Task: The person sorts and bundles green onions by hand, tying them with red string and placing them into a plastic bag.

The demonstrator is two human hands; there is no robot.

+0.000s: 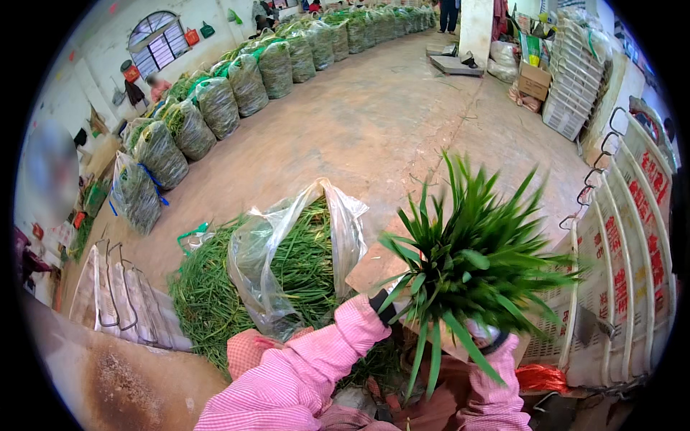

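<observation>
A thick bundle of long, flat, chive-like green leaves fans upward in front of me, its tips blurred by motion. My left hand, below a black cuff and pink checked sleeve, is at the bundle's left side, mostly hidden by leaves. On the other side my right hand, in a whitish glove, grips low on the bundle; drooping leaves cover most of its fingers. Behind them lies a brown cardboard-like board. Left of my arms, a clear plastic bag sits open over a heap of thin green stalks.
White plastic crates with wire handles and red writing stand close on my right. More crates stand at left. Filled plastic bags line the far left floor. A platform scale is by the pillar. Other people are in the background.
</observation>
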